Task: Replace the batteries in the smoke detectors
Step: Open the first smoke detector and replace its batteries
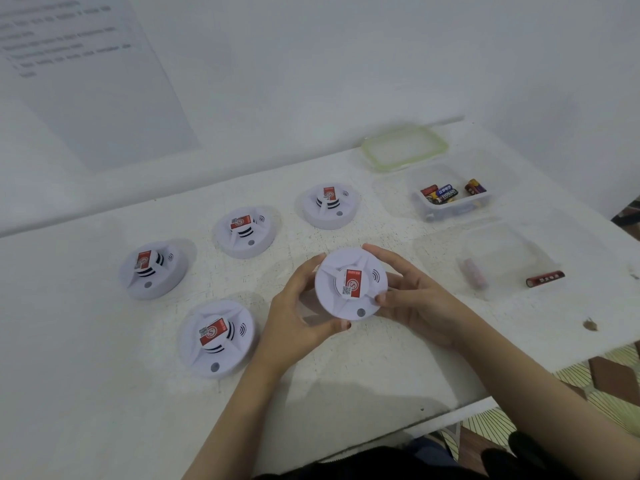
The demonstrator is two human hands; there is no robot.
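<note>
I hold a white round smoke detector [349, 284] with a red label just above the white table [104, 375], face up. My left hand [298, 313] grips its left and lower rim; my right hand [412, 296] grips its right side. Several more detectors of the same kind lie on the table: one at the lower left [216, 337], one at the far left [152, 270], one in the middle [246, 232], one further back [329, 206]. A clear tub [450, 199] at the right holds several batteries. A red battery [545, 278] lies loose.
A second clear tub [498, 261] right of my hands holds one pale battery [474, 273]. A green-rimmed lid [403, 148] lies by the wall at the back. A printed sheet [86, 71] hangs on the wall at left. The table's edge runs close on the right.
</note>
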